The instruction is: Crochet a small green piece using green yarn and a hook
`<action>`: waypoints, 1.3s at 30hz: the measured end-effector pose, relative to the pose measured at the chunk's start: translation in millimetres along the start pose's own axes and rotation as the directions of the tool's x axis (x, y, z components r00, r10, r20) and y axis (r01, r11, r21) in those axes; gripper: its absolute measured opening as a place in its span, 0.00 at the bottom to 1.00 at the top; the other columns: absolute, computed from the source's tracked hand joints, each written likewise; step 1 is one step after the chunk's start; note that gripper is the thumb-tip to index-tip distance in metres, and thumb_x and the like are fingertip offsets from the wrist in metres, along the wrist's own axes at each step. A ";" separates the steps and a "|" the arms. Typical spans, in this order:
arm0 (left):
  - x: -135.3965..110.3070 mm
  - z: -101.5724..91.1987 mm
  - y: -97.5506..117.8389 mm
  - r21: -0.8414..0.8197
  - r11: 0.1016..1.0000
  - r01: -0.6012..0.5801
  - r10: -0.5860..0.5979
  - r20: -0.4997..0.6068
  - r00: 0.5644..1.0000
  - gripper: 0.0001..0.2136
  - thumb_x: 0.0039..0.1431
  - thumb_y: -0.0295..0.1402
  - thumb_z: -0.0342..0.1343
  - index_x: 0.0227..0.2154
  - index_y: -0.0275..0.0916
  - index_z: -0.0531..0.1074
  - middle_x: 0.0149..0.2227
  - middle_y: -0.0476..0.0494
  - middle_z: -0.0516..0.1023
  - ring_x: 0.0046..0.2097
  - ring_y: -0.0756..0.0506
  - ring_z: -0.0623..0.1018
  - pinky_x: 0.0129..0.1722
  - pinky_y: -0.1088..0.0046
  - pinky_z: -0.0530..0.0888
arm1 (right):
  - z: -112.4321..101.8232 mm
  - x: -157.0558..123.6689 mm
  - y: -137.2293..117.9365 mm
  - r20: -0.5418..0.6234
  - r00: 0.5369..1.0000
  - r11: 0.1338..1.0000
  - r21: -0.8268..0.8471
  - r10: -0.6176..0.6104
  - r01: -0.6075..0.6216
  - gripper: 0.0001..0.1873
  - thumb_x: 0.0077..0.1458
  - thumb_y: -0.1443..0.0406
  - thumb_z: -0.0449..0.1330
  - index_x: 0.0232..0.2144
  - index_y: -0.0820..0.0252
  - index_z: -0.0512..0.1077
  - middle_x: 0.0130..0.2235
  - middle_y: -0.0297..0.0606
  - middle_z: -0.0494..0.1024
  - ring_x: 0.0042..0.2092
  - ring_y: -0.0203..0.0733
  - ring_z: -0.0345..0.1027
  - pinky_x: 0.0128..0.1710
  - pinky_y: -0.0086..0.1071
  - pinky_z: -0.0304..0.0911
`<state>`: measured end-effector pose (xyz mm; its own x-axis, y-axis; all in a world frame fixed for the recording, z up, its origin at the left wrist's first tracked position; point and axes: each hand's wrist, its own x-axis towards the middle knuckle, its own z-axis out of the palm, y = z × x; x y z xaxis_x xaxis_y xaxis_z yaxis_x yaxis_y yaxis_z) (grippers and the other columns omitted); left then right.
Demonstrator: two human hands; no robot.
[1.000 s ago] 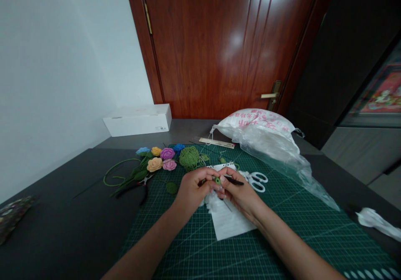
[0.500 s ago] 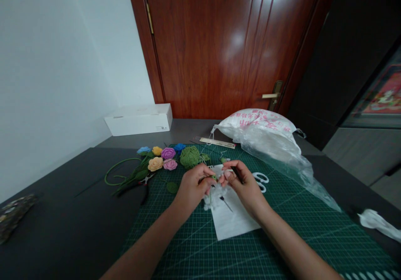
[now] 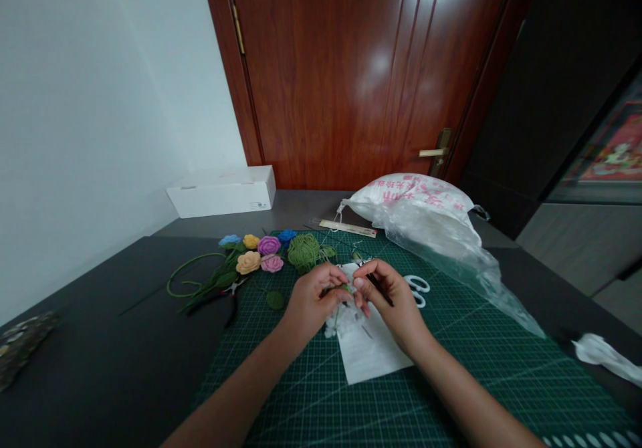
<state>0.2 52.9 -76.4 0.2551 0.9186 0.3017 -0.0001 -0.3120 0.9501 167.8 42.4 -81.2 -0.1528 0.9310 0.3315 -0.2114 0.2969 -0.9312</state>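
Observation:
Between its thumb and fingers, my left hand [image 3: 313,299] pinches a small green crocheted piece [image 3: 344,288], mostly covered by the fingers. Close beside it, my right hand [image 3: 388,297] grips a thin dark tool [image 3: 380,287] slanting across the fingers; its tip is too small to make out. White fluffy stuffing [image 3: 337,324] lies in a loose heap under both hands. Part of the heap rests on a white sheet of paper [image 3: 374,354], where a small dark slim thing [image 3: 367,331] lies partly covered by the right fingers.
Crocheted flowers [image 3: 249,262], pliers [image 3: 233,291], a green yarn ball [image 3: 303,253] and a leaf [image 3: 275,300] lie left. White-handled scissors [image 3: 418,287] sit right on the green cutting mat [image 3: 451,361]. Behind are a ruler [image 3: 348,228], a stuffed plastic bag [image 3: 426,210] and a white box [image 3: 223,192].
My right hand has shifted slightly and its fingers have rearranged. The dark tool in it now shows more, slanting down to the right. My left hand keeps its hold on the green piece.

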 end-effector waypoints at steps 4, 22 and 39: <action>-0.9 1.4 3.6 -0.067 0.997 -0.040 0.043 0.047 0.998 0.09 0.52 0.25 0.61 0.36 0.40 0.72 0.28 0.51 0.79 0.28 0.48 0.79 0.29 0.74 0.74 | 1.1 -0.3 1.5 -0.003 1.000 1.000 0.004 0.022 -0.022 0.15 0.58 0.53 0.68 0.34 0.55 0.71 0.21 0.28 0.75 0.19 0.34 0.63 0.21 0.30 0.60; -3.3 2.0 6.6 -0.060 0.998 0.012 -0.006 0.095 0.995 0.05 0.52 0.26 0.62 0.31 0.40 0.73 0.26 0.51 0.80 0.19 0.52 0.72 0.22 0.77 0.69 | 3.0 2.2 0.6 -0.029 0.997 0.992 0.105 0.076 -0.072 0.18 0.56 0.49 0.68 0.38 0.55 0.77 0.29 0.32 0.76 0.22 0.35 0.66 0.19 0.29 0.58; 0.2 -2.7 6.5 -0.102 0.995 0.019 -0.023 -0.041 0.999 0.09 0.52 0.31 0.66 0.29 0.38 0.69 0.22 0.55 0.72 0.16 0.55 0.68 0.16 0.80 0.65 | 12.5 -1.1 -5.1 -0.108 0.994 0.982 0.190 0.006 0.015 0.19 0.59 0.48 0.65 0.32 0.53 0.64 0.24 0.30 0.78 0.22 0.35 0.62 0.24 0.30 0.58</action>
<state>-2.4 51.7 -69.9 0.2154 0.9347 0.2826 -0.0939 -0.2682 0.9588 156.9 37.2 -74.9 -0.0486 0.9502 0.3078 -0.3927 0.2651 -0.8806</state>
